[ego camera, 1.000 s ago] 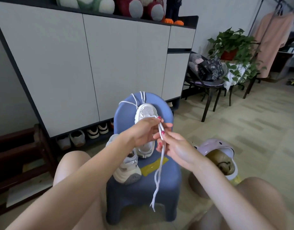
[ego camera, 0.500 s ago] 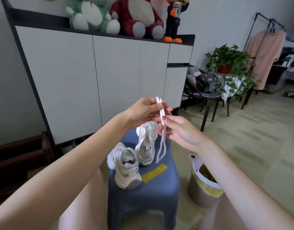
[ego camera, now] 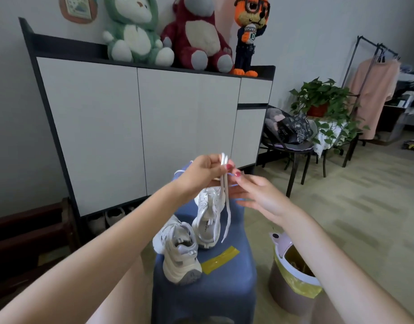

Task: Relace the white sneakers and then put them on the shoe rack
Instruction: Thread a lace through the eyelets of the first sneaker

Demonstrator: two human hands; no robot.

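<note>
**Lace pulled up high, ends evened out over the stool**

We're sat in a living room facing a white-door shoe cabinet (ego camera: 140, 136) with plush toys (ego camera: 168, 36) on top, and a blue stool (ego camera: 227, 288) right in front of us as the work surface.

Our left hand (ego camera: 201, 174) pinches the doubled white shoelace (ego camera: 225, 183) near its top, the ends poking up just above the fingertips. Our right hand (ego camera: 259, 195) is mostly open, its thumb and forefinger just touching the lace below that pinch.

Compared with a second ago, both hands have come up a lot. The lace was trailing down past the stool seat then; now its loose tails hang just beside the upright sneaker (ego camera: 208, 218). Looks to us like we've been matching lengths before threading. The second sneaker (ego camera: 178, 253) sits at the front-left of the seat, heel toward us, touching the first one.

Room-wise: open air around the hands. The lidded bin (ego camera: 292, 274) stands close to the stool's right edge, and a yellow strip (ego camera: 219, 259) lies on the seat. The front sneaker is near the stool's edge, so it could tip off. The rack slot under the cabinet (ego camera: 112, 217) already holds shoes.
</note>
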